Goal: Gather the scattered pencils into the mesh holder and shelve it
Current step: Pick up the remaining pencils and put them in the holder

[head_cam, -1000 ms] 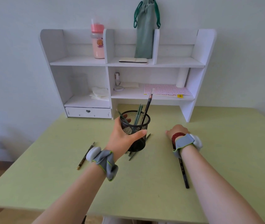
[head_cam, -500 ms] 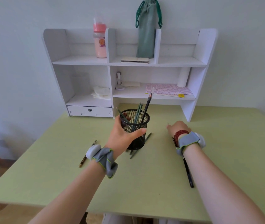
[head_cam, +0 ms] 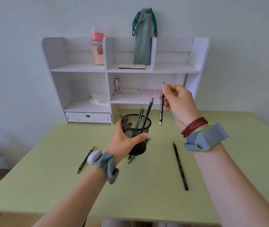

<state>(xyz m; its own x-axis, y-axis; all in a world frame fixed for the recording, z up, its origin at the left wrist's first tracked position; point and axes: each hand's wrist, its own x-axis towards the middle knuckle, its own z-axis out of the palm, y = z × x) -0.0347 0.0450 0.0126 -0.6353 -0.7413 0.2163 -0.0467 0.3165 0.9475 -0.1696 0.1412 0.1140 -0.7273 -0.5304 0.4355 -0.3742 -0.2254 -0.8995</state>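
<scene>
Over the desk [head_cam: 65, 161], left hand [head_cam: 124, 141] wrapped round mesh holder [head_cam: 136, 133] to steady it, right hand [head_cam: 178, 102] pinching pencil [head_cam: 161, 105] upright, prob for dropping in w/ the rest.

head view | faces forward-down | near desk [head_cam: 48, 185], hutch [head_cam: 125, 68] beyond

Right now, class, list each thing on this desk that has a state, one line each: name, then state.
Mesh holder: upright on the desk, several pencils inside.
Left hand: grip closed around the holder.
Right hand: raised, pinching a dark pencil.
Dark pencil: held nearly vertical, right of the holder.
Black pencil: lying loose on the desk.
Gold-tipped pencil: lying loose on the desk.
Drawer: shut.
</scene>
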